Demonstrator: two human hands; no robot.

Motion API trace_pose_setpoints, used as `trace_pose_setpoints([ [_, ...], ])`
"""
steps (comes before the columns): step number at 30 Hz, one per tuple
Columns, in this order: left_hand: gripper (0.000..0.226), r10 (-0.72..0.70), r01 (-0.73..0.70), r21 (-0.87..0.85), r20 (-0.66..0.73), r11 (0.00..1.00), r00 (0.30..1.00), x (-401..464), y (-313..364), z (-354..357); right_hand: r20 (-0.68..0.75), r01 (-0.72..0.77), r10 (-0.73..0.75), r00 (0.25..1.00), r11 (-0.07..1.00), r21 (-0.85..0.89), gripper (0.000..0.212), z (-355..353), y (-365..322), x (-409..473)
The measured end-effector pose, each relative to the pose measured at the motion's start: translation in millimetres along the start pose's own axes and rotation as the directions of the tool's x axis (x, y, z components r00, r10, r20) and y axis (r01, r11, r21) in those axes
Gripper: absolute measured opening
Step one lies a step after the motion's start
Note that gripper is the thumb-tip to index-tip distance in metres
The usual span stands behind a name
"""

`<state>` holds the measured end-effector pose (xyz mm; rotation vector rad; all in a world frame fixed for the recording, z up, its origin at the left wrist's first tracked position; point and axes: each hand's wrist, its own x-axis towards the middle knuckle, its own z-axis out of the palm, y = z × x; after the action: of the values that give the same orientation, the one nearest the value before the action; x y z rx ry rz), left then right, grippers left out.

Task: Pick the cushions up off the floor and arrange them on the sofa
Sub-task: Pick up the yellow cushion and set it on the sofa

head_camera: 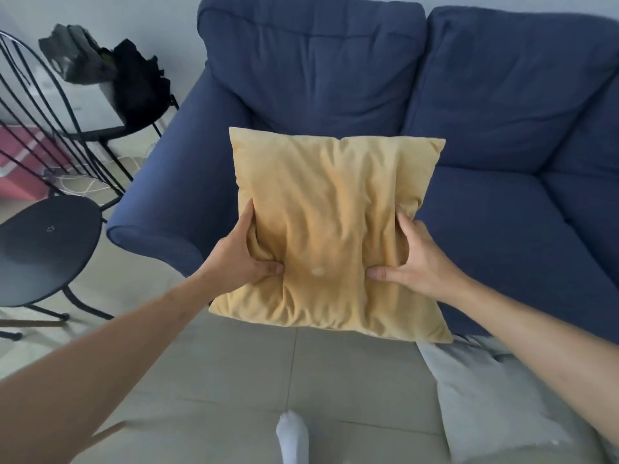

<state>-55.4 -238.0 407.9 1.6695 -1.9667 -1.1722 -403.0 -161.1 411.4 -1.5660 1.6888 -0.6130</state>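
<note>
So we hold the yellow cushion (330, 229) above grey floor tiles (214, 370), left hand (239, 259) and right hand (415, 259) grips pinching its sides, blue sofa (485, 128) ahead, black chair (47, 236) left.

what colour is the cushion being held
Mustard yellow, plain, no pattern; the cushion shows clearly in the head view, in front of the blue sofa.

Bare forearms, no sleeves, white sock (292, 437), light grey trouser leg (495, 406)

No legible text, labels, brands, numbers or signs on any surface in view
</note>
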Motion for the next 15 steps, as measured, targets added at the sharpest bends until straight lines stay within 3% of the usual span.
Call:
trace_pose_setpoints([
  [6,0.146,0.026,-0.027,0.026,0.024,0.999,0.999,99,6,-32,-0.06,0.006,-0.008,0.998,0.999,-0.037,0.14,-12,-7,98],
  [15,0.149,-0.022,0.012,0.111,0.088,0.994,0.996,241,5,-58,-0.214,-0.107,0.068,0.974,0.979,-0.176,0.137,-7,-6,231],
])
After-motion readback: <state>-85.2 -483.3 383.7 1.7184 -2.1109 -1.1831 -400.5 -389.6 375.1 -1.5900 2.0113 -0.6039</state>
